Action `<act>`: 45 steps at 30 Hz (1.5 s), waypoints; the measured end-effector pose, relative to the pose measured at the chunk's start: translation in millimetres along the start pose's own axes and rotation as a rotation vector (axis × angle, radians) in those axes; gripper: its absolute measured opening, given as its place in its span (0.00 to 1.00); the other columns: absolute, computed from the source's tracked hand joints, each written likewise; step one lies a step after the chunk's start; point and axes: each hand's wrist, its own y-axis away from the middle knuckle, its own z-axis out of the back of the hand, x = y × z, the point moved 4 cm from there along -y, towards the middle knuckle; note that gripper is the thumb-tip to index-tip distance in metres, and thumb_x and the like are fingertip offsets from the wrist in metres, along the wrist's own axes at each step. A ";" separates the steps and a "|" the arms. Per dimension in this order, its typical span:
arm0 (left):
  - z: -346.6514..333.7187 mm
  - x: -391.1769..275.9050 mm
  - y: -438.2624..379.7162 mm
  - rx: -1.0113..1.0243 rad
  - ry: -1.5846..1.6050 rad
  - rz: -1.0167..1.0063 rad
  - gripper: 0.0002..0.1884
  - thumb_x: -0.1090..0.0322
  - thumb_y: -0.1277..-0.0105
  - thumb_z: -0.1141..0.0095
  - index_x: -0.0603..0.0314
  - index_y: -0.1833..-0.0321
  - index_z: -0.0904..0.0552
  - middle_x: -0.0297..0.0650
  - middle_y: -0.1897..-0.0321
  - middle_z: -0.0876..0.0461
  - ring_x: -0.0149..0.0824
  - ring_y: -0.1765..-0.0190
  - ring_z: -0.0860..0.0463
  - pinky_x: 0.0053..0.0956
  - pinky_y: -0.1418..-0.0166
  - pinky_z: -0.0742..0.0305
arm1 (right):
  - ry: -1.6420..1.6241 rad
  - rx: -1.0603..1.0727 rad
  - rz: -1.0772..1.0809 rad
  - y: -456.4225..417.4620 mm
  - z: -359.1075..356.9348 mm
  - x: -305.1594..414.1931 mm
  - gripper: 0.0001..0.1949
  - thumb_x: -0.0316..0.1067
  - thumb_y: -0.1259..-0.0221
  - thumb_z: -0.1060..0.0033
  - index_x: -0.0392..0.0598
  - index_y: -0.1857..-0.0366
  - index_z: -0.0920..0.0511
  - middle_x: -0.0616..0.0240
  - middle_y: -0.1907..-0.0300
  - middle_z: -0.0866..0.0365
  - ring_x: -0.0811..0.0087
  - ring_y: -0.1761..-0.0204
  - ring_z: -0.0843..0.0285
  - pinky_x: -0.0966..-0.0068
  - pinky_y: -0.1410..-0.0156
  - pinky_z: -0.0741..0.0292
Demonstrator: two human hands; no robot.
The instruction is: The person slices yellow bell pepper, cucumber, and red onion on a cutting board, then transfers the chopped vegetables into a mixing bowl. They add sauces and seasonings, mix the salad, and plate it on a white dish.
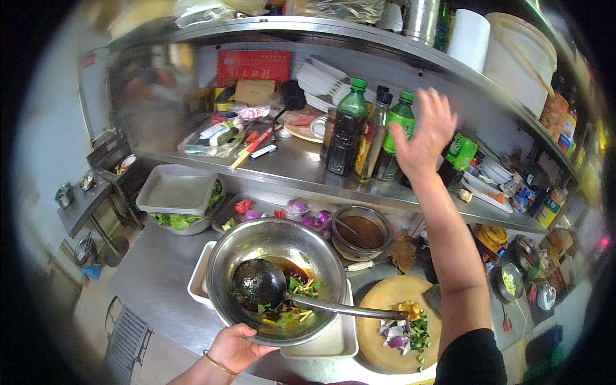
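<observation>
My left hand (pixel 239 345) grips the near rim of a stainless steel bowl (pixel 225 250), thumb on top and fingers beneath. Dark liquid, green herb leaves and pale yellow strips (pixel 304 288) lie in the bowl. A metal ladle (pixel 260 284) rests inside, its handle (pixel 346 307) sticking out over the right rim. White rectangular trays (pixel 347 332) sit below the bowl. Raised in front of the shelf, my right hand (pixel 426 132) is bare, its thumb spread from the fingers. Nearest to it stands a green-capped plastic bottle (pixel 398 125) with a green label; whether they touch cannot be told.
Chopped purple onion and greens (pixel 404 334) lie on a round wooden board (pixel 370 298). Behind the bowl are a pot of brown sauce (pixel 363 231) and several purple onions (pixel 308 219). Bottles (pixel 346 130) crowd the steel shelf (pixel 293 168). Leafy greens (pixel 175 220) fill a container at left.
</observation>
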 end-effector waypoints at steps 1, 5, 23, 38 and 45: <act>1.7 -1.6 2.7 -0.010 0.006 0.004 0.35 0.77 0.43 0.54 0.76 0.29 0.42 0.59 0.31 0.35 0.58 0.30 0.32 0.58 0.26 0.36 | 0.108 0.064 0.105 -14.2 -9.7 12.7 0.37 0.56 0.48 0.34 0.44 0.36 0.30 0.49 0.32 0.34 0.47 0.27 0.47 0.40 0.25 0.55; 3.9 -2.8 0.0 0.061 0.072 0.023 0.34 0.77 0.43 0.55 0.76 0.29 0.42 0.60 0.31 0.35 0.58 0.30 0.33 0.58 0.26 0.36 | 0.348 0.312 -0.007 -60.7 -55.8 30.6 0.35 0.61 0.46 0.39 0.43 0.42 0.24 0.49 0.35 0.30 0.47 0.25 0.49 0.38 0.24 0.59; 21.5 -36.9 12.0 -0.035 0.022 -0.128 0.29 0.75 0.41 0.54 0.75 0.33 0.37 0.56 0.35 0.30 0.54 0.34 0.27 0.53 0.31 0.27 | -0.147 0.739 0.516 48.8 -58.2 132.1 0.33 0.31 0.62 0.23 0.45 0.46 0.29 0.53 0.51 0.22 0.51 0.46 0.25 0.58 0.40 0.28; 12.9 -50.5 23.4 -0.016 0.020 -0.215 0.27 0.75 0.38 0.59 0.77 0.34 0.36 0.57 0.37 0.29 0.52 0.35 0.25 0.49 0.29 0.28 | -0.089 0.914 1.111 86.0 -34.5 205.2 0.10 0.34 0.49 0.42 0.52 0.62 0.25 0.70 0.70 0.23 0.69 0.61 0.24 0.73 0.55 0.30; 34.1 -50.0 16.4 -0.049 0.080 -0.210 0.27 0.74 0.39 0.59 0.79 0.35 0.36 0.58 0.37 0.29 0.53 0.35 0.25 0.48 0.29 0.29 | -0.040 1.175 0.940 60.5 -1.9 210.7 0.08 0.34 0.49 0.42 0.51 0.64 0.24 0.71 0.72 0.23 0.70 0.62 0.23 0.73 0.56 0.30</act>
